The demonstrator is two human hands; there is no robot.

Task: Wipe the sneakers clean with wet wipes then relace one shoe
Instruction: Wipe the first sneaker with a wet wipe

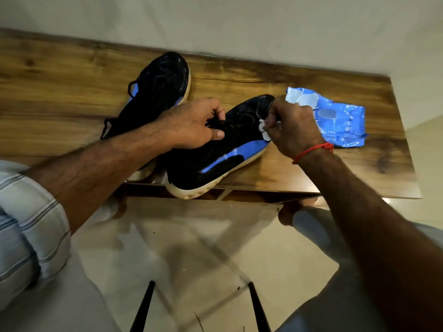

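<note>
Two black mesh sneakers with blue side panels and pale soles lie on a wooden table (287,77). The near sneaker (215,161) has its heel hanging over the table's front edge. My left hand (191,125) grips it at the laces and tongue. My right hand (292,125) holds a crumpled white wet wipe (263,128) pressed against the sneaker's side near the toe. The far sneaker (158,92) lies to the left behind it, its black laces loose.
A blue wet-wipe pack (340,123) with its flap torn open lies on the table right of my right hand. A wall runs behind the table. Below the front edge are pale floor tiles, my knees and two dark chair legs (143,305).
</note>
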